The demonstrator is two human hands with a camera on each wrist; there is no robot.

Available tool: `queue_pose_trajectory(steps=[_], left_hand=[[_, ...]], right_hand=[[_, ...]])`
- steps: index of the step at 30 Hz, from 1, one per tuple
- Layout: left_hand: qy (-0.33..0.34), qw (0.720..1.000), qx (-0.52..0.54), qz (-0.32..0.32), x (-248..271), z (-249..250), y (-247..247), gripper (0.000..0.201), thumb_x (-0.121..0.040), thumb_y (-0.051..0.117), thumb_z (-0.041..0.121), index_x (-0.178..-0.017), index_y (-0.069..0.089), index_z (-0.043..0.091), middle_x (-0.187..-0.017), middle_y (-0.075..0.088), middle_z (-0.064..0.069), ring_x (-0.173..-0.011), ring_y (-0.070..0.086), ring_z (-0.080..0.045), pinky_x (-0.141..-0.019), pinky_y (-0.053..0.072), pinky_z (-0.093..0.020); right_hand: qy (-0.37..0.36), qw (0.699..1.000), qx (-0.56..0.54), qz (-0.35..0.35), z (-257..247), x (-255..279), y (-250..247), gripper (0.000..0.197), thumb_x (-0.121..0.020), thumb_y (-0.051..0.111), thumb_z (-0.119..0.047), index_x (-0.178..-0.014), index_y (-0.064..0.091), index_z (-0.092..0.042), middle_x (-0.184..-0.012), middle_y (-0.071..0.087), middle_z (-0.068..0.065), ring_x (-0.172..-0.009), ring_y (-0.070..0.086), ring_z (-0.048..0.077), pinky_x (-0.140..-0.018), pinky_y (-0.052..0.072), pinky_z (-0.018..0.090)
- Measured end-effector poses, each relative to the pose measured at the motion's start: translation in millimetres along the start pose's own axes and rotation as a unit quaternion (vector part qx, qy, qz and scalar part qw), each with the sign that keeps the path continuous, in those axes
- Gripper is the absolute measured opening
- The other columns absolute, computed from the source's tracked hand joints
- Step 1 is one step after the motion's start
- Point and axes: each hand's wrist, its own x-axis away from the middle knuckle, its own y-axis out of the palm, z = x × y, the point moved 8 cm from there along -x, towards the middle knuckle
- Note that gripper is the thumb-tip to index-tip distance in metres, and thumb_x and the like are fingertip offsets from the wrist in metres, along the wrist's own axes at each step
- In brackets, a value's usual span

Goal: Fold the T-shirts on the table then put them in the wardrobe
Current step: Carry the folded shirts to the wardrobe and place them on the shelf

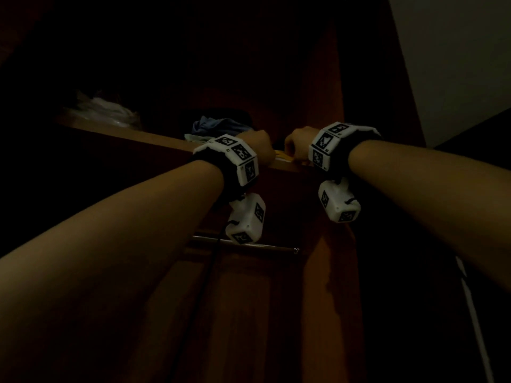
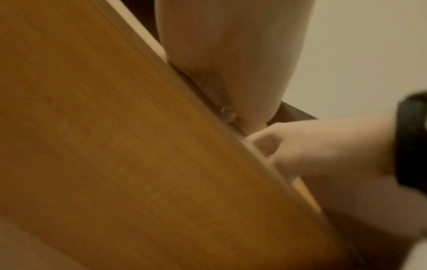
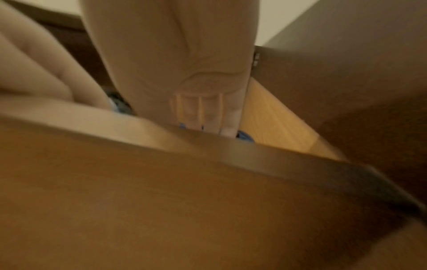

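Note:
I am looking up into a dim wardrobe, with both hands raised to the front edge of its upper shelf (image 1: 154, 138). A strip of yellow fabric (image 1: 282, 156), apparently a T-shirt, lies on that edge between and under the hands. My left hand (image 1: 262, 146) reaches over the shelf edge, and the board hides its fingers in the left wrist view, where only the palm (image 2: 231, 54) shows. My right hand (image 1: 297, 142) lies beside it with straight fingers (image 3: 201, 113) reaching onto the shelf, their tips at blue cloth (image 3: 245, 136). More blue clothes (image 1: 215, 125) are piled further back.
A pale crumpled bundle (image 1: 105, 109) sits on the shelf at the left. A metal hanging rail (image 1: 249, 244) runs below the shelf. The wardrobe's side wall (image 1: 326, 106) stands close on the right, with a light room wall (image 1: 456, 51) beyond it.

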Motion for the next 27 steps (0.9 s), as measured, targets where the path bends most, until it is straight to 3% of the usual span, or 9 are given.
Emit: queue_pose_trajectory(steps=[3,5,6,10,15,20,23,25,27], left_hand=[[-0.002,1.0,0.011,0.007,-1,-2,0,0.039,-0.096,0.045,0.014,-0.059,0.035,0.011,-0.058,0.032,-0.006,-0.049,0.026,-0.017,-0.048,0.023,-0.027],[-0.001,1.0,0.019,0.02,-4,-3,-2,0.038,-0.095,0.046,0.013,-0.059,0.038,0.011,-0.059,0.035,-0.006,-0.05,0.028,-0.017,-0.047,0.024,-0.027],[-0.001,1.0,0.016,0.024,-5,-3,-3,0.035,-0.095,0.047,0.014,-0.06,0.04,0.012,-0.061,0.037,-0.005,-0.051,0.031,-0.016,-0.047,0.026,-0.027],[-0.005,0.999,0.008,0.038,-4,-5,-5,0.025,-0.094,0.048,0.012,-0.068,0.049,0.012,-0.065,0.042,-0.004,-0.054,0.036,-0.015,-0.048,0.028,-0.026],[0.0,0.999,0.001,0.046,-5,-4,-5,0.02,-0.092,0.051,0.014,-0.072,0.051,0.011,-0.064,0.042,-0.003,-0.053,0.036,-0.014,-0.047,0.029,-0.025],[-0.001,0.999,-0.003,0.039,-5,-5,-6,0.018,-0.093,0.053,0.019,-0.094,0.065,0.007,-0.083,0.059,-0.01,-0.066,0.05,-0.019,-0.054,0.037,-0.027],[0.018,0.999,0.004,0.04,-2,-2,-7,0.015,-0.093,0.054,0.024,-0.091,0.058,0.011,-0.091,0.056,-0.011,-0.063,0.045,-0.017,-0.053,0.034,-0.023],[0.038,0.999,0.011,0.03,1,1,-8,0.019,-0.095,0.052,0.032,-0.097,0.055,0.014,-0.096,0.054,-0.011,-0.075,0.049,-0.02,-0.06,0.037,-0.026],[0.057,0.998,0.011,0.015,3,5,-7,0.034,-0.097,0.048,0.038,-0.119,0.055,0.013,-0.116,0.057,-0.013,-0.097,0.054,-0.024,-0.075,0.043,-0.03]], right_hand=[[0.001,1.0,0.024,-0.017,-5,1,2,0.033,-0.096,0.046,-0.003,-0.127,0.055,-0.001,-0.104,0.061,0.017,-0.082,0.055,0.027,-0.056,0.04,0.025],[0.009,0.999,0.044,-0.018,-6,1,4,0.029,-0.095,0.047,-0.005,-0.122,0.057,0.0,-0.074,0.047,0.008,-0.058,0.04,0.018,-0.047,0.029,0.023],[0.014,0.999,0.049,-0.015,-7,-1,3,0.026,-0.094,0.049,-0.005,-0.118,0.059,0.0,-0.071,0.044,0.007,-0.056,0.038,0.016,-0.047,0.029,0.024],[0.026,0.998,0.046,0.018,-3,-2,-4,0.007,-0.091,0.053,-0.003,-0.093,0.059,-0.002,-0.085,0.053,0.014,-0.059,0.043,0.02,-0.06,0.037,0.031],[0.03,0.998,0.02,0.046,9,-3,-11,0.018,-0.088,0.061,-0.009,-0.102,0.066,0.001,-0.108,0.064,0.019,-0.081,0.054,0.026,-0.052,0.037,0.026],[0.017,0.997,-0.007,0.081,17,0,-21,0.022,-0.091,0.055,-0.009,-0.105,0.067,0.003,-0.108,0.065,0.023,-0.084,0.061,0.033,-0.061,0.044,0.032],[0.021,0.995,-0.038,0.093,27,8,-29,0.023,-0.091,0.056,-0.01,-0.105,0.067,0.004,-0.107,0.066,0.023,-0.079,0.059,0.03,-0.061,0.042,0.032],[0.021,0.994,-0.061,0.089,31,14,-29,0.02,-0.089,0.061,-0.014,-0.102,0.068,0.0,-0.102,0.067,0.018,-0.089,0.064,0.032,-0.067,0.049,0.035],[0.005,0.997,-0.066,0.037,28,13,-17,0.018,-0.084,0.068,-0.02,-0.093,0.069,-0.004,-0.088,0.067,0.011,-0.079,0.063,0.025,-0.067,0.052,0.034]])
